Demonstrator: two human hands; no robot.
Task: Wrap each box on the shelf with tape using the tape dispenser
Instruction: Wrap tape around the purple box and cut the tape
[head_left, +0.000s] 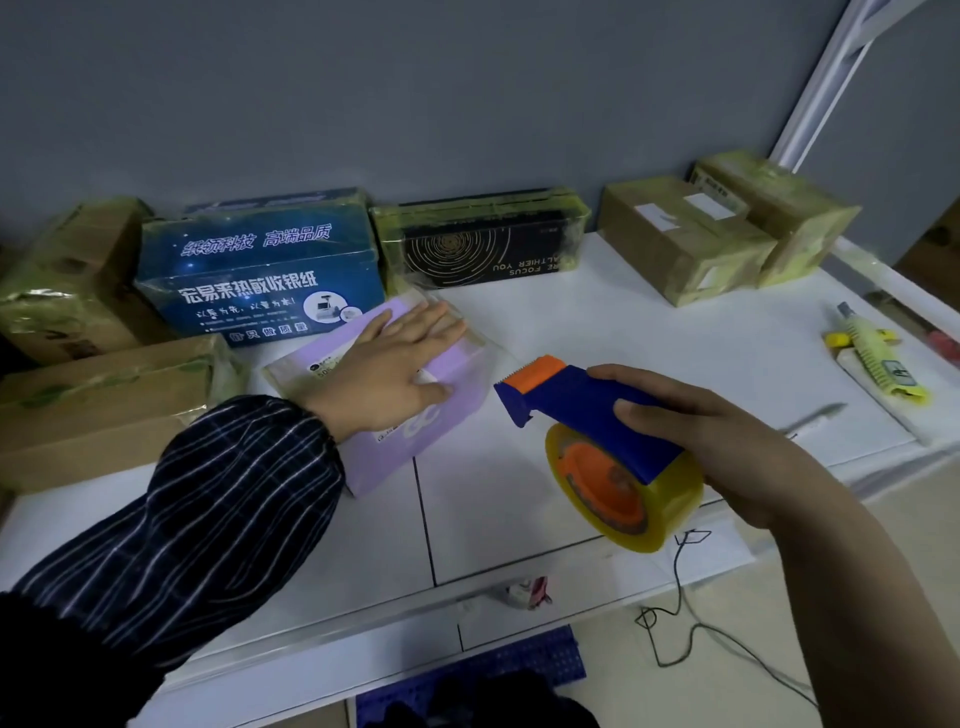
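The purple box (410, 447) is lying left of centre on the white shelf (623, 332), its long side running from near to far. Some clear film seems to be covering its far end already. The left hand (395, 364) is lying flat on its top with the fingers straight and slightly spread, probably pinning the box so it cannot slide while tape is being drawn across it.

Just right of the box, and not touching it, the right hand (727, 431) is gripping the blue-and-orange tape dispenser (587, 400), fingers curled over the handle and thumb along its near side. The toothed orange nose is pointing at the box, with the yellowish tape roll (670, 499) hanging below the handle. That looks like readiness for the next pass, and I cannot tell whether a strip is running from the cutter to the box.

Along the far wall, a blue box (260, 280), a black box (483, 249) and brown cartons (685, 239) are sitting in a row under glossy tape. They are likely finished and pushed back to leave working room. More taped cartons (104, 405) are stacked at the left. A yellow utility knife (878, 353) is resting at the far right, out of the way. A thin cable (675, 613) is trailing below the near edge.
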